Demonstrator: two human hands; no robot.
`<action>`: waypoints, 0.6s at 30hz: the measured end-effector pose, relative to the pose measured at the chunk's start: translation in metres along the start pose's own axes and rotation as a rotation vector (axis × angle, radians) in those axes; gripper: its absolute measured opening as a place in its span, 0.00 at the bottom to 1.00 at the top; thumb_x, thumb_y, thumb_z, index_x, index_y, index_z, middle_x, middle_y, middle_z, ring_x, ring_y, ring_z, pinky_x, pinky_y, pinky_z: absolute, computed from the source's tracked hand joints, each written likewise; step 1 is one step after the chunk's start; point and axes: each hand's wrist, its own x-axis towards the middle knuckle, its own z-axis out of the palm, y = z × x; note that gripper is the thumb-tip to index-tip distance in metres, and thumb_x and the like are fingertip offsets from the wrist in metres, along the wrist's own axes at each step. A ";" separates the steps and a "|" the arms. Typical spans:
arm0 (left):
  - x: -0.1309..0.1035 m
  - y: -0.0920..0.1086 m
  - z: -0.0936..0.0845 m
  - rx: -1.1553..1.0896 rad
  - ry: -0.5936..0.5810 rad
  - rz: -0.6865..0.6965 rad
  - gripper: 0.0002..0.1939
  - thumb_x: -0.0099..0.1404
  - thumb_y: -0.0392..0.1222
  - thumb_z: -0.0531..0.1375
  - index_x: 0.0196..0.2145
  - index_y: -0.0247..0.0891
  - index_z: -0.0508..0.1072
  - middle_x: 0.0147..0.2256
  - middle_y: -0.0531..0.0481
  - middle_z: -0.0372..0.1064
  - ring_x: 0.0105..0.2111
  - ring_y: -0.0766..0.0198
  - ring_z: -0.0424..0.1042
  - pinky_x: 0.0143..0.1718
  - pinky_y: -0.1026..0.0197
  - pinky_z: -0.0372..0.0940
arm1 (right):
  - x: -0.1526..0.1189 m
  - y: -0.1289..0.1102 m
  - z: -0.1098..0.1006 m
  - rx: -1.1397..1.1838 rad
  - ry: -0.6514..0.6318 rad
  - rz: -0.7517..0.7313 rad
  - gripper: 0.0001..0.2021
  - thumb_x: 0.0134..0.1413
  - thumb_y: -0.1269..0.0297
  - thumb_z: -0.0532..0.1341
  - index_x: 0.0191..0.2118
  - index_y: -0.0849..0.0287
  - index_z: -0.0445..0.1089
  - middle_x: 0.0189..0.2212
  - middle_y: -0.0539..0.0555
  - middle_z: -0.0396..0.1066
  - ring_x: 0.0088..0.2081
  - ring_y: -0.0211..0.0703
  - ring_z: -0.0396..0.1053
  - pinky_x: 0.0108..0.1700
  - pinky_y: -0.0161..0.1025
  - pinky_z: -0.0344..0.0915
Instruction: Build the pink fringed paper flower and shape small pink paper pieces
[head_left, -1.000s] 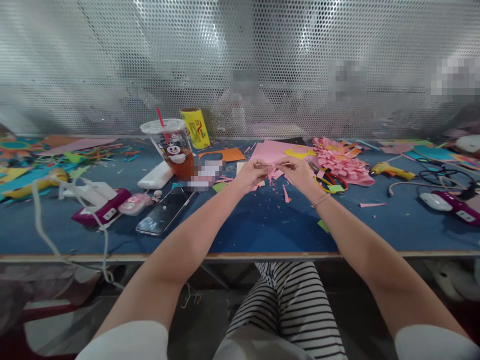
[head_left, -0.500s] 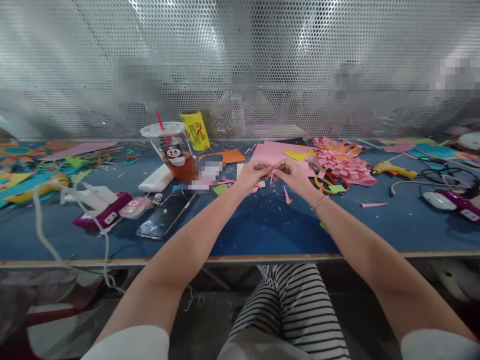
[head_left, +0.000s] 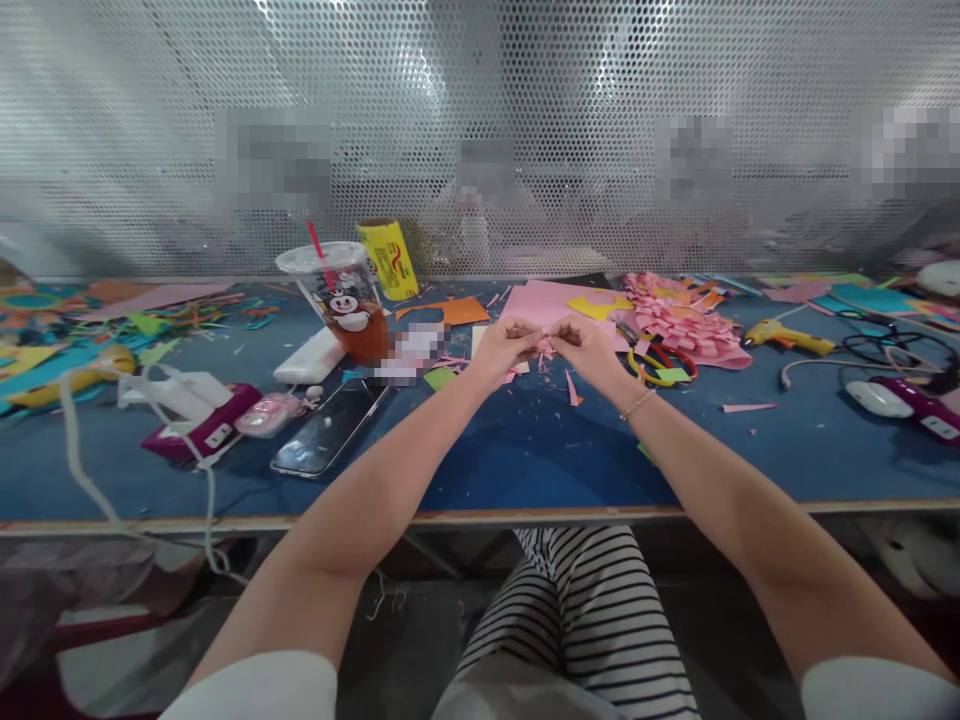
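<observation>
Head view: pinching a small pink piece [head_left: 545, 343] between the fingertips of the left hand [head_left: 510, 350] and the right hand [head_left: 589, 350], each closed on it, with hardly any gap between the two, over the blue table [head_left: 540, 460]. Held in front of a pink sheet [head_left: 536, 300] with yellow paper [head_left: 600, 304] lying partly over it. Too small and too covered by fingers to tell whether folding, twisting or pressing.

Probably past the cutting for this piece, judging by pink scraps [head_left: 574, 388] strewn near the hands and scissors [head_left: 684, 356] lying free beside the right hand. Seemingly well advanced to the right: a bunch of pink paper loops [head_left: 675, 315]; impossible to say whether complete. Likely left: shaping of the small pink piece, not yet set down. Lying unused farther right, a yellow glue gun [head_left: 795, 338]; off to the left, a phone [head_left: 330, 430] and drink cup [head_left: 352, 310].
</observation>
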 end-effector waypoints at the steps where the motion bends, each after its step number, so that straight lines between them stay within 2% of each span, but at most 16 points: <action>1: 0.000 0.000 0.000 -0.005 0.006 0.006 0.14 0.46 0.35 0.66 0.30 0.33 0.66 0.24 0.53 0.69 0.24 0.70 0.70 0.31 0.64 0.65 | 0.000 0.001 0.000 0.008 0.006 0.003 0.05 0.44 0.67 0.58 0.31 0.59 0.64 0.28 0.50 0.66 0.30 0.38 0.65 0.34 0.39 0.64; 5: -0.001 0.000 0.001 -0.018 0.013 -0.018 0.16 0.47 0.35 0.66 0.33 0.34 0.66 0.23 0.53 0.69 0.23 0.69 0.71 0.29 0.63 0.66 | 0.001 0.003 0.000 0.037 0.036 0.014 0.04 0.44 0.67 0.58 0.30 0.59 0.64 0.28 0.51 0.66 0.30 0.37 0.65 0.33 0.38 0.64; 11: -0.002 0.002 0.003 -0.053 -0.060 -0.030 0.12 0.45 0.35 0.67 0.28 0.30 0.69 0.24 0.51 0.70 0.26 0.70 0.71 0.35 0.64 0.66 | 0.001 -0.001 -0.002 0.068 0.078 0.017 0.04 0.43 0.66 0.59 0.28 0.60 0.65 0.26 0.50 0.66 0.28 0.36 0.65 0.32 0.37 0.63; 18: -0.002 0.002 0.003 -0.059 -0.031 -0.053 0.11 0.45 0.34 0.67 0.26 0.30 0.69 0.22 0.51 0.69 0.24 0.71 0.71 0.34 0.65 0.66 | -0.001 -0.004 -0.001 0.216 0.062 0.104 0.08 0.42 0.64 0.62 0.31 0.60 0.67 0.25 0.49 0.66 0.27 0.34 0.64 0.30 0.35 0.64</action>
